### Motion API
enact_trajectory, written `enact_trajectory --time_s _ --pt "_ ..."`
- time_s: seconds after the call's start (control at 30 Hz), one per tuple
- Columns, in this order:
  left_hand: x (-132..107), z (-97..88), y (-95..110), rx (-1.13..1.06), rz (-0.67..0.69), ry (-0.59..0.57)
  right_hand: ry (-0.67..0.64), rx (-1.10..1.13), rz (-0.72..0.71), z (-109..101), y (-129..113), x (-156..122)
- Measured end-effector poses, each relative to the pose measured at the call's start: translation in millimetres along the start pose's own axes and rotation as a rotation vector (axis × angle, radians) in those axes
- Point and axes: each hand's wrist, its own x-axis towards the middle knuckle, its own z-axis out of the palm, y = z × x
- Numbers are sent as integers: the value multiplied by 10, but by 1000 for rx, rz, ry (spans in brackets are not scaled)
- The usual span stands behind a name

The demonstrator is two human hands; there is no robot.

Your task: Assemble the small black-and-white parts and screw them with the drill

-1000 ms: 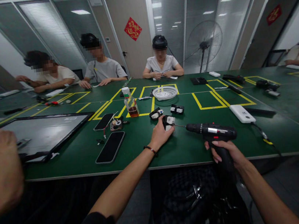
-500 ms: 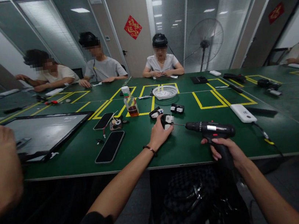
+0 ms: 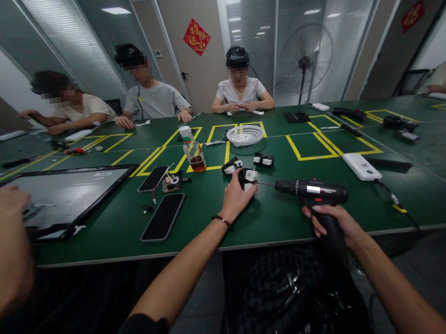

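My left hand (image 3: 236, 197) grips a small black and white block-shaped part (image 3: 249, 177), thumb on its near side and fingers around its left. My right hand (image 3: 332, 222) is wrapped around the handle of a black cordless drill (image 3: 313, 192), which points left. The drill's long thin bit (image 3: 266, 183) reaches the right side of the held part; its exact contact point is too small to make out. Just beyond my left hand lie two similar black and white parts, one on the left (image 3: 231, 167) and another on the right (image 3: 264, 159).
Left of my hand lie a phone (image 3: 163, 217), a second phone (image 3: 153, 179), a small motor-like part (image 3: 172, 182) and a bottle (image 3: 194, 151). A white basket (image 3: 245, 135) stands farther back; a white power bank (image 3: 361, 167) lies right. A co-worker's hand (image 3: 1, 212) works over a framed panel (image 3: 86, 194).
The neighbour's hand at the left has moved right over the panel, and the red-orange thing in it no longer shows. My hands, the drill and the held part stay nearly the same.
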Motion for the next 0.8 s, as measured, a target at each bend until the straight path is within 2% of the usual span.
enact_trajectory --time_s 0.37,0.6,0.8 --pt "-14 5 -20 -11 9 -8 22 -28 12 43 -32 -49" --pt "-8 -4 -6 -2 3 -14 0 -39 9 -14 41 -14" --pt "-10 -1 1 2 0 -9 -4 -43 27 59 -46 -59"
